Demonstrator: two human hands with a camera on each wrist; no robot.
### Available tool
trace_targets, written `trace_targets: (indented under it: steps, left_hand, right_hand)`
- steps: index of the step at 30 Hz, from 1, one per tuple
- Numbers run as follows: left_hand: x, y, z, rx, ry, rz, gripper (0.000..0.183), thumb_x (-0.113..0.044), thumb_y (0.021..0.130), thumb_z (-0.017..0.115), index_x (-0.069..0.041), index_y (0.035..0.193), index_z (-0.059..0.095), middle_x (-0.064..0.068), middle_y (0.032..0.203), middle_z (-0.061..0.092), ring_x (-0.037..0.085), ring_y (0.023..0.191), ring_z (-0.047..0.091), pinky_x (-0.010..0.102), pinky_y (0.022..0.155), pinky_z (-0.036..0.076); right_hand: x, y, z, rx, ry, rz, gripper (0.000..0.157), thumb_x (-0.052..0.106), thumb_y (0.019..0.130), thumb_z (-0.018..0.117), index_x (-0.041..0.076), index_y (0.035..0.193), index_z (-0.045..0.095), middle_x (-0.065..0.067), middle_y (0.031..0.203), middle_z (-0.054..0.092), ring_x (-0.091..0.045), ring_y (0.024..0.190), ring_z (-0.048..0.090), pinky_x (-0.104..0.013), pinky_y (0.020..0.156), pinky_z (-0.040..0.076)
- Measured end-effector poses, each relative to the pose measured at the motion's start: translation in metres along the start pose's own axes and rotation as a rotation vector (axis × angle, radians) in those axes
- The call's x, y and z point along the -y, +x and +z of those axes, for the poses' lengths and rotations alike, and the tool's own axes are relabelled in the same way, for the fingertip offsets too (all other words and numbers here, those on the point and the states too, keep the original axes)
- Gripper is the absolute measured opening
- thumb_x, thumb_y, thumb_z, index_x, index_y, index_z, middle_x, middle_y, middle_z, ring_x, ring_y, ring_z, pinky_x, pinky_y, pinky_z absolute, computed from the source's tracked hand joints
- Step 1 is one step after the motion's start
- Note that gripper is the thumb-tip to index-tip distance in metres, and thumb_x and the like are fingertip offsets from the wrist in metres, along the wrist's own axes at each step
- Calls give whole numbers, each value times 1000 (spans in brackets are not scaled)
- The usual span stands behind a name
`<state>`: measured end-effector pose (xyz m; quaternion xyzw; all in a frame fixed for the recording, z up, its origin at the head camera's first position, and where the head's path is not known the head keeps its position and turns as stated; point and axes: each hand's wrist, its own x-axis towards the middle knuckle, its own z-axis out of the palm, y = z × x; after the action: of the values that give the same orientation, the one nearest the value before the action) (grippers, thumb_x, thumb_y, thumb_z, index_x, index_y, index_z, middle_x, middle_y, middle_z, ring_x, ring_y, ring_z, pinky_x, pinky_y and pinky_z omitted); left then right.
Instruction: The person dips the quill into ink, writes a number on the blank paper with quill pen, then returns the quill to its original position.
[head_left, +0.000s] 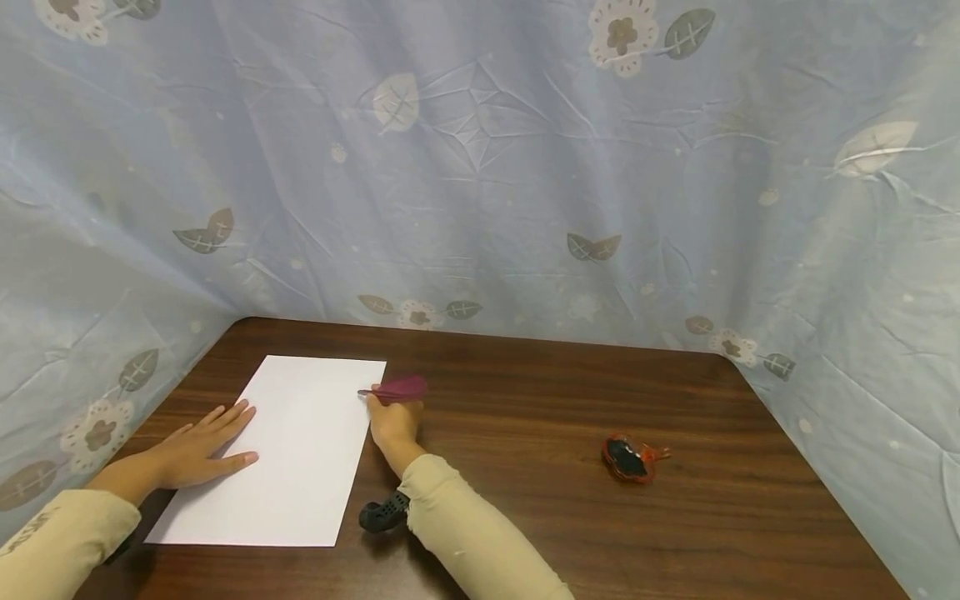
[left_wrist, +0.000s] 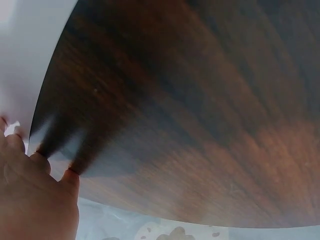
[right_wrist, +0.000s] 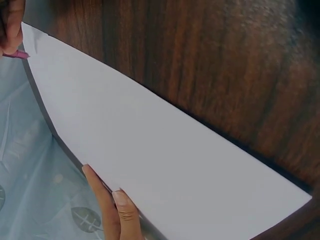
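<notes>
A white sheet of paper (head_left: pixel 292 454) lies on the brown wooden table (head_left: pixel 517 500). My left hand (head_left: pixel 198 454) is spread flat, its fingers and thumb reaching over the paper's left edge. At the upper right edge of the sheet, my right hand (head_left: pixel 396 425) pinches a maroon tool (head_left: pixel 401 388) that narrows to a silver tip over the paper. The right wrist view shows only a maroon end (right_wrist: pixel 20 54) of it, beside the fingers at the sheet's far corner; its exact kind I cannot tell.
Further right on the table sits a small orange-red object (head_left: pixel 630 460) with a dark middle and a short stem pointing right. A black strap piece (head_left: pixel 384 512) hangs by the right wrist. A pale blue flowered cloth (head_left: pixel 480 167) surrounds the table's back and sides.
</notes>
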<state>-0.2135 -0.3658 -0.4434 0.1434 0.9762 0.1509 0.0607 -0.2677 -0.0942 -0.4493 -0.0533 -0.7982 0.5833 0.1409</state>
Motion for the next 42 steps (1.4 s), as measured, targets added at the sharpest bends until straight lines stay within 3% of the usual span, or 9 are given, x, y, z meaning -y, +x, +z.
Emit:
trace_targets:
  steps: [10,23,33,42]
  left_hand:
    - [6,3,5,2,-11,-3,81,-47,92,55,4,148,25,30,153,19,59,134,16,78,97,14]
    - [7,2,5,-4,-23,0,81,-47,92,56,2,149,25,29,153,20,58,135,16,79,97,12]
    - [19,3,11,-31,-30,11,83,-53,93,52,-8,153,17,25,156,16,57,136,14,79,96,9]
    - [8,0,8,-34,-35,13,80,-47,92,56,-1,150,25,29,153,21,58,134,17,79,96,12]
  right_hand:
    - [-4,5,-1,-6,3,14,12,11,76,77,13,88,77,-4,83,71,-17,83,69,-28,80,54]
    - [-9,5,-2,24,-40,-36,13,11,79,74,15,91,77,-4,87,71,-16,84,69,-27,79,54]
    - [-9,5,-1,31,-42,-64,13,10,78,74,14,90,77,-4,85,72,-17,82,70,-28,78,55]
    - [-9,3,1,27,-16,-64,11,9,78,73,12,89,76,-3,82,71,-14,79,68,-26,74,54]
